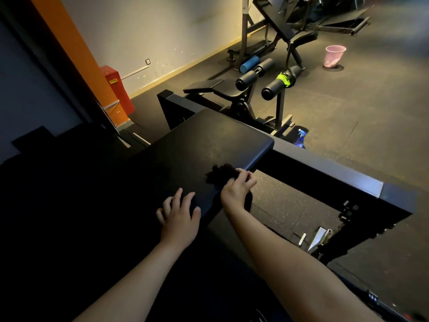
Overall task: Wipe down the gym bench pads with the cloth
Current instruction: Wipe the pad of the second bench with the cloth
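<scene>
- Two bare hands are at work on one dark bench pad (197, 145), which fills the middle of the view and slopes away toward a black steel frame (325, 170).
- The right hand (236, 188) has its grip closed on a bunched dark cloth (219, 173). Its fingers curl over the cloth at the pad's right edge, roughly midway along its length.
- The cloth lies on the pad's top surface, touching it, with the hand partly hanging off the side.
- The left hand (178, 217) has an open grip and holds nothing. It rests on the pad with its fingers spread, nearer the person and just beside the right hand, seemingly bracing.
- A speckled sheen shows on the pad beyond the cloth. It may be spray or only the grain catching light; I cannot tell which.
- Judged from this, the wipe of this pad is under way. The cloth is at the edge, and the far end and the shadowed left half show no clear sign of being done.
- The near part of the pad is too dark to judge.
- A blue spray bottle (301, 139) stands on the floor past the frame, well apart from both hands.
- Another bench (209, 88) with black roller pads (246, 81) stands further off. If those pads count, most of the task probably remains.
</scene>
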Tool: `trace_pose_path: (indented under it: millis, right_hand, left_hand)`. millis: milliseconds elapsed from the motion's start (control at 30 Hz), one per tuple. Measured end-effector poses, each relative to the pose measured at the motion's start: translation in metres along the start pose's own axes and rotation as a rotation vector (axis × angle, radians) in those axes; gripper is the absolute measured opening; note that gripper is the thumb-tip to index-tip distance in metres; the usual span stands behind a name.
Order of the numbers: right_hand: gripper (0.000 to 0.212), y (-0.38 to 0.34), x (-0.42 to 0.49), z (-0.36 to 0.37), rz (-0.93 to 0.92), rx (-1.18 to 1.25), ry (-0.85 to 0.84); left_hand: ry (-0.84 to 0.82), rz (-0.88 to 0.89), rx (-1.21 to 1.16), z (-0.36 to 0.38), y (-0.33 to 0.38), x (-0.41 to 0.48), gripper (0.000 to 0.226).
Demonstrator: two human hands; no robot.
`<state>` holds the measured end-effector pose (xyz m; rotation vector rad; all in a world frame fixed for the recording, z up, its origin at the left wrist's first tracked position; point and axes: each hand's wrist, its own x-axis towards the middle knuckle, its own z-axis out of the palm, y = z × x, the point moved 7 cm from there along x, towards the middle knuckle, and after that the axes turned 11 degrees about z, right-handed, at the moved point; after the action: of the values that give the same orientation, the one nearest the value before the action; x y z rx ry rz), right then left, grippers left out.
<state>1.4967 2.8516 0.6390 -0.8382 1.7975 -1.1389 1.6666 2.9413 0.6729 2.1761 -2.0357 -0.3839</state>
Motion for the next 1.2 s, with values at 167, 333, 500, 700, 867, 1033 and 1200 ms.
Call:
trace_pose_path:
  millis: [167,333,500,700,867,1033,1200]
  right_hand:
    - [0.022,-0.022,0.079,-0.029,0.156,0.075,-0.033]
    - [0.028,-0.018,0.061,-0.022,0.153,0.039,-0.017]
    - [0.032,0.014,-0.018,-0.003,0.106,0.012,-0.008]
    - [0.028,0.061,-0.105,0.015,0.182,0.072,-0.175]
    - [0.025,0.056,-0.076,0.002,0.230,0.076,-0.082]
    - [0.029,0.022,0.024,-0.035,0.218,0.112,0.040]
    - [0.024,-0.020,0.128,-0.074,0.303,0.310,0.134]
  left_hand:
    - [0.078,-0.018,0.042,0.008,-0.002,0.006,0.048]
    - [0.102,-0.040,0.070,0.009,0.002,0.006,0.048]
    - [0.081,-0.056,0.046,0.010,-0.002,0.008,0.047]
    - [0.098,-0.001,0.014,0.011,-0.003,0.006,0.048]
    - [0.094,-0.031,0.028,0.009,0.000,0.007,0.050]
    - [0.125,-0.058,-0.017,0.007,0.010,0.019,0.042]
    - [0.125,0.007,-0.014,0.010,0.029,0.048,0.038]
